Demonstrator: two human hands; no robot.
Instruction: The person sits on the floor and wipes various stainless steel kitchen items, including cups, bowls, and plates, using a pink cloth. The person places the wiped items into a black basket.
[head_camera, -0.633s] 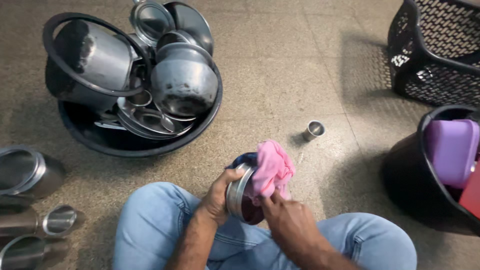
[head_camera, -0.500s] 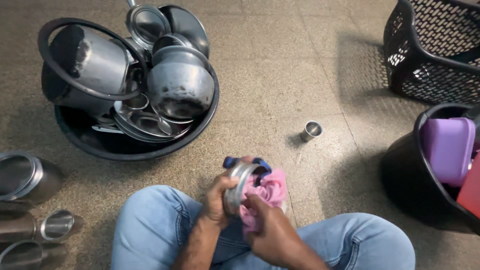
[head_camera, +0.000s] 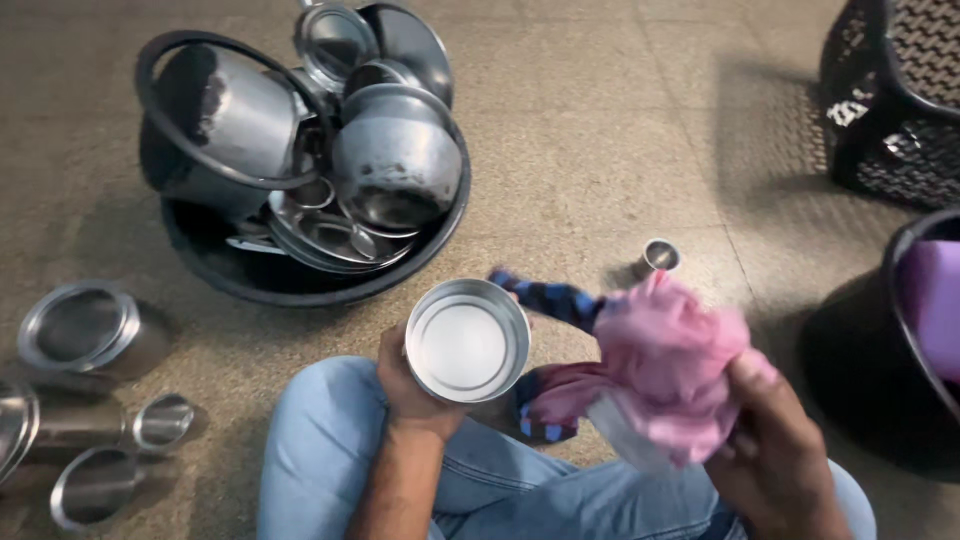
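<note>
My left hand (head_camera: 408, 392) grips a round steel container (head_camera: 467, 340) by its rim, its open mouth facing up at me. My right hand (head_camera: 772, 452) is closed on a bunched pink cloth (head_camera: 665, 372) with a dark blue patterned part (head_camera: 552, 298), held to the right of the container and apart from it. Both hands are above my knees in blue jeans (head_camera: 520, 488). I sit on a speckled stone floor.
A black tub (head_camera: 270, 280) at upper left holds several steel pots, lids and bowls. Steel tins and tumblers (head_camera: 90, 335) lie at the left edge. A small steel cup (head_camera: 660, 256) stands on the floor. A black mesh basket (head_camera: 895, 95) and a dark bucket (head_camera: 890, 340) are at right.
The cloth was pressed into the container; now my right hand has pulled it out to the right, and my left hand has turned the container's mouth upward.
</note>
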